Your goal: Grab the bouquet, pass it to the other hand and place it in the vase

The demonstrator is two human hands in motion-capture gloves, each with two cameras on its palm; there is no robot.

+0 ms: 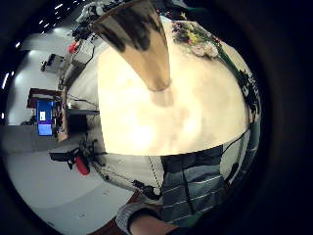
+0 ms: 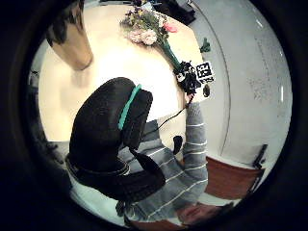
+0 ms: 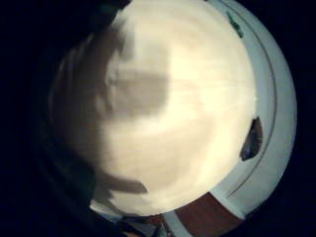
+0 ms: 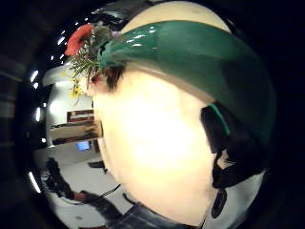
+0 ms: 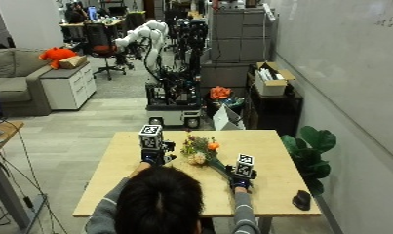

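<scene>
From outside, your right hand [image 5: 239, 182] sat at the bouquet [image 5: 200, 150]'s stem end on the bench [image 5: 274, 195]; its thumb view showed fingers round the stem. Your left hand [image 5: 150, 157] waited near the vase [image 2: 71, 36]; fingers unclear. Passing and vase remained.

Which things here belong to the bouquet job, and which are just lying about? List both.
For the job:
bouquet, lying on the table
vase, standing on the table
right hand, holding the bouquet's stems
left hand, holding nothing

Just lying about:
small black object, near the table's edge
green plant, beside the table
</scene>
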